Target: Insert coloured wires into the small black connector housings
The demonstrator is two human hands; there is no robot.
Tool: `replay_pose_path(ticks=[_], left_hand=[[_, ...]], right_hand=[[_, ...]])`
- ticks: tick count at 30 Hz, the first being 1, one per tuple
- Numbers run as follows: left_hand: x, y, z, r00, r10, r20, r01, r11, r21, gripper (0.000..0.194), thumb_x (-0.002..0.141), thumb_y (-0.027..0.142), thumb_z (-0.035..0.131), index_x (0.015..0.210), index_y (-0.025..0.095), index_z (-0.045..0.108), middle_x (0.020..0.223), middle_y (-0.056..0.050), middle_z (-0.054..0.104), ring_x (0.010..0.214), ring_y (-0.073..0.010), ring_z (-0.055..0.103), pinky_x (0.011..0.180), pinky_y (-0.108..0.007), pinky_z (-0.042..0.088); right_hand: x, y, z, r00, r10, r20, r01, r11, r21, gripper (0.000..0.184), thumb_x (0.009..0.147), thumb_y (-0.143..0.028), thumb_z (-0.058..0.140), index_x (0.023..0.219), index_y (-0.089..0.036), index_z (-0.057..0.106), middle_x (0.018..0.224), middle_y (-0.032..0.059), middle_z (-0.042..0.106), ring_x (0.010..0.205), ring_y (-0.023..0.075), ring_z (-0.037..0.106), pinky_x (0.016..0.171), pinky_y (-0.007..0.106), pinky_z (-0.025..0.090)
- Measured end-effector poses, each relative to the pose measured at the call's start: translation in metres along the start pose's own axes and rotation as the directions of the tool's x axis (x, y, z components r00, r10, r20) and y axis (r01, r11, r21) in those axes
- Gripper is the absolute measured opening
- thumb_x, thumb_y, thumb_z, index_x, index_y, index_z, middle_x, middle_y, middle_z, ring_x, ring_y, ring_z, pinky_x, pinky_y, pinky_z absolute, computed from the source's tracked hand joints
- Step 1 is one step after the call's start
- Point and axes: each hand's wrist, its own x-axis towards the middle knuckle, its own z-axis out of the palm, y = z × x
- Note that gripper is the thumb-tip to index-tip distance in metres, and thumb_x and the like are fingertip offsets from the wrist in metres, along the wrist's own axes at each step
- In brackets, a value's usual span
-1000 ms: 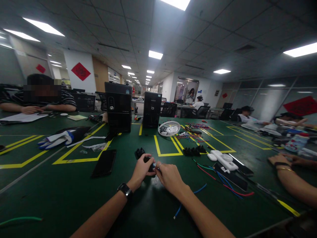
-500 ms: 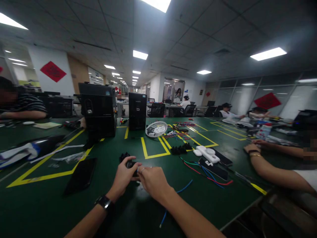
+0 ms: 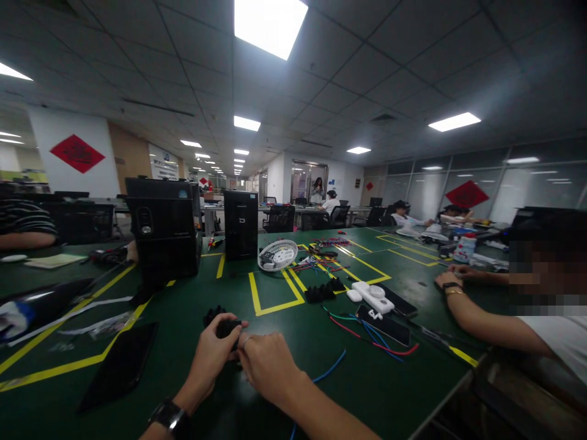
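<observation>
My left hand (image 3: 211, 351) is closed around a small black part (image 3: 228, 329), its thumb and fingers curled over it. My right hand (image 3: 270, 360) meets it from the right, fingers pinched at the near end of that part; a ring shows on one finger. What sits between the right fingertips is hidden. Just beyond the left hand lies a black ridged block (image 3: 213, 315). A blue wire (image 3: 332, 365) runs out from behind my right forearm on the green table (image 3: 293, 333).
A dark flat phone-like slab (image 3: 121, 366) lies left. Ahead stand two black computer-like cases (image 3: 162, 229), a white basket (image 3: 277, 255) and black ridged strips (image 3: 323, 290). Right are a white device (image 3: 373, 297), coloured wires (image 3: 353, 334) and a co-worker's arm (image 3: 477, 315).
The view has tilted up and turned slightly right, so the table things sit lower and farther left. Both hands stay together at the black part.
</observation>
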Motion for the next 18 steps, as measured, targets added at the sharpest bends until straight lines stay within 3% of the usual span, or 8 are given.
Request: replay_pose_path(ticks=[4, 8, 13, 18], left_hand=[[0.002, -0.002, -0.002, 0.994, 0.106, 0.01, -0.106, 0.988, 0.115, 0.036, 0.063, 0.036, 0.073, 0.09, 0.021, 0.055, 0.093, -0.006, 0.068, 0.064, -0.0192, 0.066, 0.047, -0.028, 0.055], [0.0, 0.002, 0.005, 0.99, 0.141, 0.0, -0.14, 0.99, 0.029, 0.043, 0.067, 0.042, 0.07, 0.1, 0.022, 0.052, 0.091, -0.005, 0.065, 0.055, -0.0151, 0.061, 0.041, -0.027, 0.052], [0.001, -0.008, 0.002, 0.998, 0.062, -0.002, -0.061, 0.979, -0.194, 0.046, 0.077, 0.061, 0.051, 0.106, 0.025, 0.049, 0.081, -0.001, 0.059, 0.059, -0.0135, 0.06, 0.045, -0.025, 0.051], [0.008, -0.016, 0.009, 0.998, 0.005, 0.069, 0.014, 0.963, -0.269, 0.048, 0.077, 0.066, 0.047, 0.096, 0.022, 0.049, 0.058, 0.004, 0.05, 0.043, -0.0124, 0.053, 0.036, -0.021, 0.039]], right_hand=[[0.001, 0.004, -0.002, 0.999, 0.032, 0.032, -0.033, 0.999, 0.042, 0.014, 0.091, -0.027, 0.044, 0.097, -0.021, 0.056, 0.085, 0.0032, 0.071, 0.073, 0.0179, 0.066, 0.061, 0.024, 0.039], [0.0, 0.009, -0.003, 0.989, 0.143, -0.048, -0.138, 0.985, 0.105, 0.014, 0.092, -0.029, 0.046, 0.092, -0.023, 0.059, 0.083, 0.001, 0.07, 0.077, 0.017, 0.066, 0.063, 0.023, 0.037], [0.0, 0.008, 0.008, 0.988, 0.15, -0.027, -0.145, 0.979, 0.142, 0.012, 0.09, -0.023, 0.048, 0.094, -0.023, 0.059, 0.081, 0.0013, 0.071, 0.075, 0.0176, 0.066, 0.062, 0.023, 0.036], [0.011, 0.019, -0.014, 0.982, 0.184, -0.043, -0.177, 0.974, 0.141, 0.016, 0.092, -0.026, 0.048, 0.09, -0.023, 0.064, 0.086, 0.0019, 0.071, 0.081, 0.017, 0.066, 0.066, 0.022, 0.038]])
